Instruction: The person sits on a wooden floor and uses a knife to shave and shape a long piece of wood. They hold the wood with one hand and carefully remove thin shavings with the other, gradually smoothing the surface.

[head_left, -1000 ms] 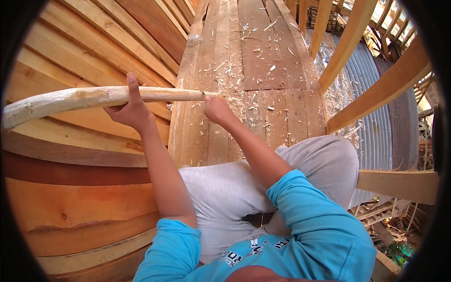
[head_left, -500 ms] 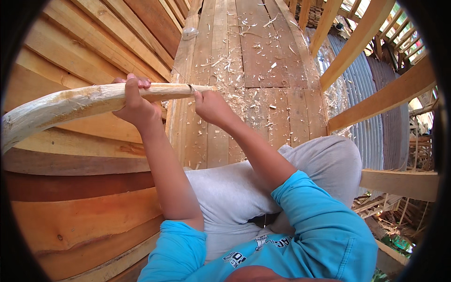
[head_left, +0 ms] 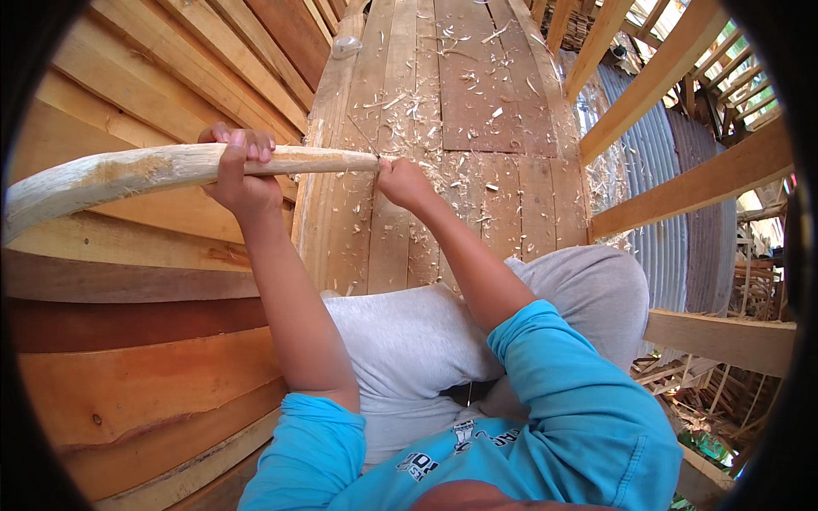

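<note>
A long, curved, peeled wooden pole (head_left: 128,173) runs in from the left edge and tapers toward its right end. My left hand (head_left: 247,175) is closed around it from below, fingers over the top. At the tapered tip, my right hand (head_left: 402,182) is closed on a thin dark blade (head_left: 377,160), seen almost edge-on against the wood. Its handle is hidden in my fist, so I cannot tell what kind of blade it is. The pole is pale, with brownish patches along its side.
Curled wood shavings lie scattered over the plank floor (head_left: 486,111). Overlapping boards form a wall (head_left: 145,375) on the left. Wooden rails (head_left: 699,179) stand on the right, with corrugated metal sheets (head_left: 639,170) beyond. A small clear container (head_left: 345,47) sits at the far left of the floor.
My right hand and the blade have slid right along the pole to its tip. The left hand has shifted only slightly, and the pole's left part is a little higher.
</note>
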{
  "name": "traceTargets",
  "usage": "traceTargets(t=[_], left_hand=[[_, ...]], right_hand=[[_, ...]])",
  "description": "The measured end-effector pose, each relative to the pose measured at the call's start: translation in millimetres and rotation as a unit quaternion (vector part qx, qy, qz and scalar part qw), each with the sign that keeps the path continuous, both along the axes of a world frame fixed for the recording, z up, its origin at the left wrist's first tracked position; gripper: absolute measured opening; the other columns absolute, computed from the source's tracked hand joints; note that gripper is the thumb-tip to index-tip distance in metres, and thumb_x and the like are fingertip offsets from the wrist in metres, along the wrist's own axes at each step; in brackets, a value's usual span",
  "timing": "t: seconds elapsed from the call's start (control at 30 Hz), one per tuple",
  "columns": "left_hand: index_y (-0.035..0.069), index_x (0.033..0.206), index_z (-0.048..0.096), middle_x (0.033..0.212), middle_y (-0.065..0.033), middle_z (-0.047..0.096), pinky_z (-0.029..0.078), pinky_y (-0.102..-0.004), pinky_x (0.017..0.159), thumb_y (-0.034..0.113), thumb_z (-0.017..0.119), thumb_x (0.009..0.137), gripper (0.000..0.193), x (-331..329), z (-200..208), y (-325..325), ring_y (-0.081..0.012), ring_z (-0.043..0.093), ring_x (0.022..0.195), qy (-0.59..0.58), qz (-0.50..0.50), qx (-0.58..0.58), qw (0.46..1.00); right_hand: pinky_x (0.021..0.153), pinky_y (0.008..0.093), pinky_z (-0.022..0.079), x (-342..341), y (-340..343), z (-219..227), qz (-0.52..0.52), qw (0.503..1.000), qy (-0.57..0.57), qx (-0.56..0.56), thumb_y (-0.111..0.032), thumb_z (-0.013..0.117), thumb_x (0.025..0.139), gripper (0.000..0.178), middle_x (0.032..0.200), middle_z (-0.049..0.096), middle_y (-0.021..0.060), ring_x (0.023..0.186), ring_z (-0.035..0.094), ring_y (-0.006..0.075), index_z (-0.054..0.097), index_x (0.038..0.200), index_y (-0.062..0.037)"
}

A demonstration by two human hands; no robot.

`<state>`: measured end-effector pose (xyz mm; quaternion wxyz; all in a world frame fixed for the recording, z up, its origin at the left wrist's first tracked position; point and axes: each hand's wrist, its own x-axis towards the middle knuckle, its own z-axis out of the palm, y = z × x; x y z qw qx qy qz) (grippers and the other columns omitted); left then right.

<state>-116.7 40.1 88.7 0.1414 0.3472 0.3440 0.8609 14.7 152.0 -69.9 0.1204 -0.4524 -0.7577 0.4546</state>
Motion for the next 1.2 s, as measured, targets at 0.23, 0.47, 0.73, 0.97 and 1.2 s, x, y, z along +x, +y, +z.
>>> traceTargets(t=[0.23, 0.47, 0.73, 0.97, 1.2], left_hand=[[0.014, 0.085, 0.047, 0.063, 0.0025, 0.045, 0.040, -0.0307, 0.066, 0.008, 0.065, 0.078, 0.020, 3.4, -0.5, -3.5, -0.0105, 0.044, 0.057, 0.008, 0.023, -0.024, 0.999], [0.014, 0.085, 0.047, 0.065, 0.0021, 0.046, 0.040, -0.0299, 0.067, 0.008, 0.065, 0.077, 0.021, 0.6, 0.1, -1.7, -0.0105, 0.045, 0.059, 0.012, 0.019, -0.016, 1.000], [0.010, 0.088, 0.048, 0.064, -0.0015, 0.048, 0.042, -0.0306, 0.061, 0.003, 0.066, 0.077, 0.022, -1.5, -1.8, -0.2, -0.0137, 0.047, 0.056, 0.009, -0.009, 0.010, 1.000], [0.012, 0.087, 0.048, 0.064, 0.0011, 0.045, 0.041, -0.0307, 0.063, 0.004, 0.064, 0.078, 0.020, 2.7, -5.8, -13.2, -0.0119, 0.045, 0.057, 0.021, 0.010, 0.001, 1.000], [0.011, 0.088, 0.047, 0.064, -0.0006, 0.047, 0.042, -0.0300, 0.061, 0.003, 0.064, 0.078, 0.022, 2.9, -9.3, -11.2, -0.0129, 0.047, 0.056, 0.025, -0.006, 0.003, 1.000]], right_hand=[[0.069, 0.0522, 0.049, 0.4, -25.1, 21.3, 0.025, 0.989, 0.138, 0.041, -0.033, 0.045, 0.100, 0.048, 0.071, 0.063, 0.0291, 0.071, 0.063, 0.0466, 0.066, 0.080, 0.0060], [0.073, 0.0527, 0.052, -0.1, -26.6, 21.1, 0.012, 0.993, 0.062, 0.101, -0.037, 0.045, 0.099, 0.048, 0.079, 0.067, 0.0273, 0.078, 0.066, 0.0454, 0.069, 0.083, 0.0021], [0.082, 0.0506, 0.051, 11.3, 0.3, 29.5, 0.093, 0.995, -0.011, 0.017, -0.038, 0.043, 0.100, 0.051, 0.088, 0.069, 0.0271, 0.087, 0.067, 0.0436, 0.067, 0.096, 0.0064], [0.070, 0.0425, 0.051, 53.7, 11.9, 32.2, 0.174, 0.984, 0.024, -0.039, -0.039, 0.045, 0.100, 0.049, 0.081, 0.067, 0.0192, 0.075, 0.066, 0.0284, 0.067, 0.098, 0.0050], [0.071, 0.0443, 0.052, 19.4, 7.4, -5.8, -0.008, 0.997, -0.042, -0.065, -0.051, 0.027, 0.103, 0.069, 0.086, 0.068, 0.0219, 0.081, 0.068, 0.0332, 0.067, 0.102, 0.0057]])
